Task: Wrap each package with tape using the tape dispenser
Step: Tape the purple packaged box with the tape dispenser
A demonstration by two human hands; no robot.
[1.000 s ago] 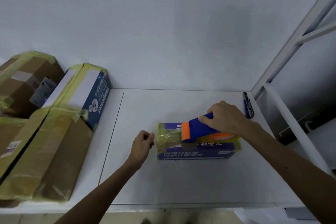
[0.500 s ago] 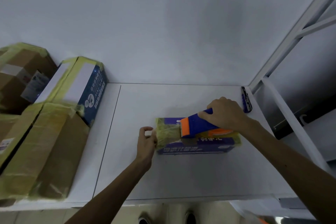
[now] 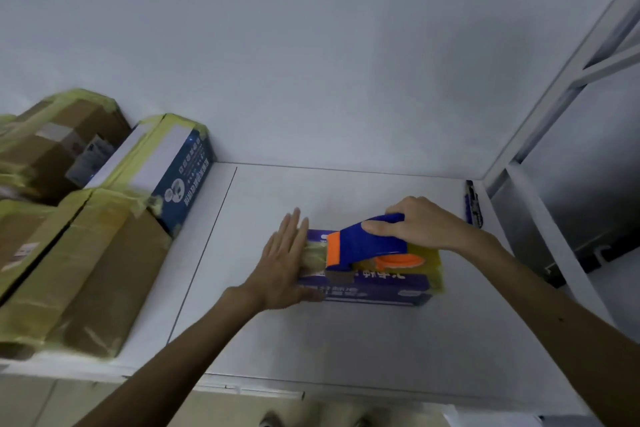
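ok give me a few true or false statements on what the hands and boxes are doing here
1. The right hand grips the tape dispenser on top of the purple box. True.
2. The left hand is curled into a fist, clear of the box. False: its fingers are straight, flat against the box's left end.
3. The dispenser lies beside the box with no hand on it. False: it is on the box's top, gripped.
4. Cardboard boxes bearing yellowish tape stand at the left. True.
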